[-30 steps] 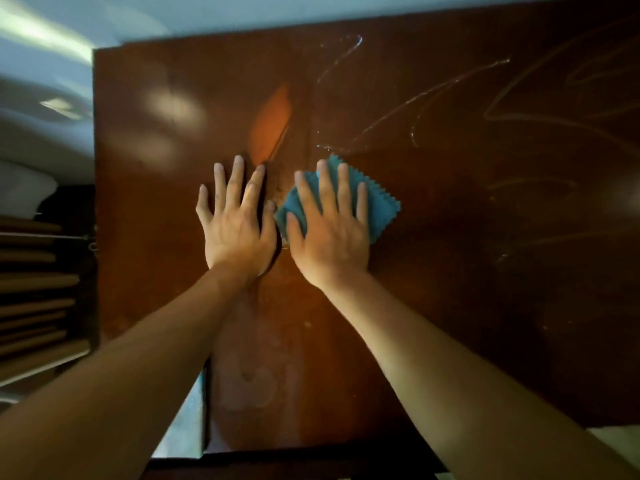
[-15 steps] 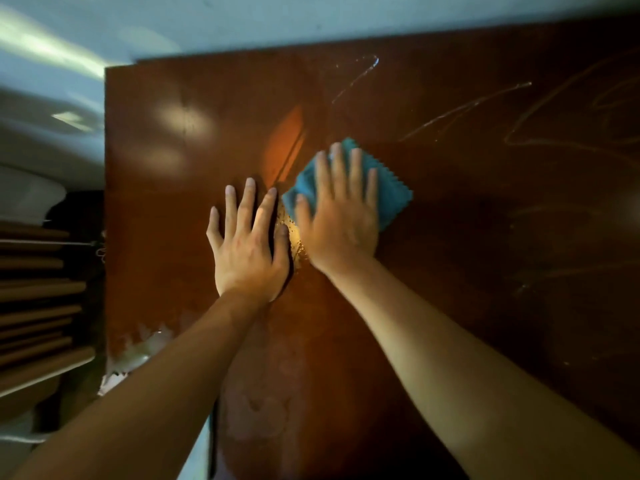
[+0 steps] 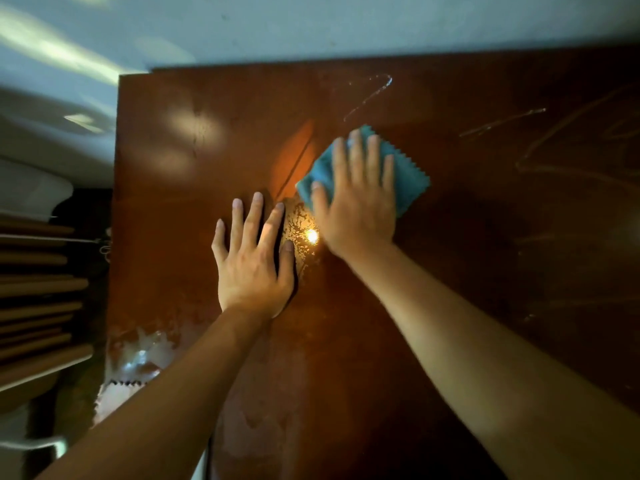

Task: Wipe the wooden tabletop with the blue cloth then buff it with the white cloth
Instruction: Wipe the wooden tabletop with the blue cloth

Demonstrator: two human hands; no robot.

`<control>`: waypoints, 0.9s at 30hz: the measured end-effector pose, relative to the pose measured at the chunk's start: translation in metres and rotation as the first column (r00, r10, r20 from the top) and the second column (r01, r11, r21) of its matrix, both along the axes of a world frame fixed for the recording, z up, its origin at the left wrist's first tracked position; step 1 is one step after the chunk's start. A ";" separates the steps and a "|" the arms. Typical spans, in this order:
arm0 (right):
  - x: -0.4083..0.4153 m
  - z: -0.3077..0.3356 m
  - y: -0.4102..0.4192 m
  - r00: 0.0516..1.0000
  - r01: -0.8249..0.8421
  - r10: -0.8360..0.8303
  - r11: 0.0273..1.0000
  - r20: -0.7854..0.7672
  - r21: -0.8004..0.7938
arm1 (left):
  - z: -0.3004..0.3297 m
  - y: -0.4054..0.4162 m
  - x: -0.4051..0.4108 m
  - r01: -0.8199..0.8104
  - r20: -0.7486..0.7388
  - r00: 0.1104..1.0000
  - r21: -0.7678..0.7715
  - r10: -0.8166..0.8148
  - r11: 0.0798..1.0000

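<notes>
Flat and spread, our right hand (image 3: pixel 358 206) presses down on the blue cloth (image 3: pixel 407 178) with its fingers straight and slightly apart; nothing is curled around the fabric, the palm and fingers simply pin it to the wood. Our left hand (image 3: pixel 254 261) lies just beside it, nearer to us, also flat with fingers fanned out, resting on the bare tabletop (image 3: pixel 485 254) and holding nothing.

We see the blue cloth as a small teal square with a zigzag-cut edge, showing on the right side and at the far corner past our fingertips. It sits a little left of the middle of the tabletop, towards the far edge. Our hand covers most of it.

Between our two hands we see a wet patch (image 3: pixel 301 230) of beaded droplets with a bright glint of reflected light. The tabletop is dark reddish-brown and glossy, marked with pale looping streaks (image 3: pixel 370 95) across its far and right parts, and with a cloudy, whitish smear near the left front corner. A white cloth (image 3: pixel 116 396) with the same zigzag edge lies at that front left corner, partly hidden under our left forearm.

Beyond the table we see a pale wall (image 3: pixel 311 26), and to the left a stack of wooden slats (image 3: pixel 38 299) in shadow.
</notes>
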State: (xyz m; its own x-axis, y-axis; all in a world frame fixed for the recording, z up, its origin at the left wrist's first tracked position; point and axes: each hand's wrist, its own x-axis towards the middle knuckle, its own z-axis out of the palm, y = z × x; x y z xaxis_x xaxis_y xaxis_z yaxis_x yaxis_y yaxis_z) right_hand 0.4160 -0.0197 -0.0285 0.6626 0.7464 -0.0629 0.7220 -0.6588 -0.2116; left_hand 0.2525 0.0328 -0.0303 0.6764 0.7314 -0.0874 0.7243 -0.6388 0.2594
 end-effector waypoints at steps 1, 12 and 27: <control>-0.017 -0.001 -0.001 0.996 -0.087 0.087 0.996 -0.007 0.005 | 0.000 0.000 0.000 0.001 0.002 1.000 0.001 -0.001 1.000; 0.085 -0.001 -0.009 0.989 0.145 -0.144 0.987 0.034 -0.064 | -0.003 0.001 -0.001 0.002 0.025 1.000 -0.007 -0.002 1.000; 0.094 0.001 0.078 0.995 -0.076 0.080 0.994 0.055 -0.078 | -0.006 0.002 -0.002 0.022 0.027 0.999 0.029 -0.023 0.999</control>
State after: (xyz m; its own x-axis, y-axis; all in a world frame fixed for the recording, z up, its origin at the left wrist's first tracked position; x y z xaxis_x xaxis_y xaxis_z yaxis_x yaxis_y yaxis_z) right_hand 0.5105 0.0580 -0.0280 0.6066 0.7906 -0.0841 0.7814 -0.6124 -0.1200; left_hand 0.2508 0.0348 -0.0366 0.6942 0.7181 -0.0482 0.7029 -0.6621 0.2598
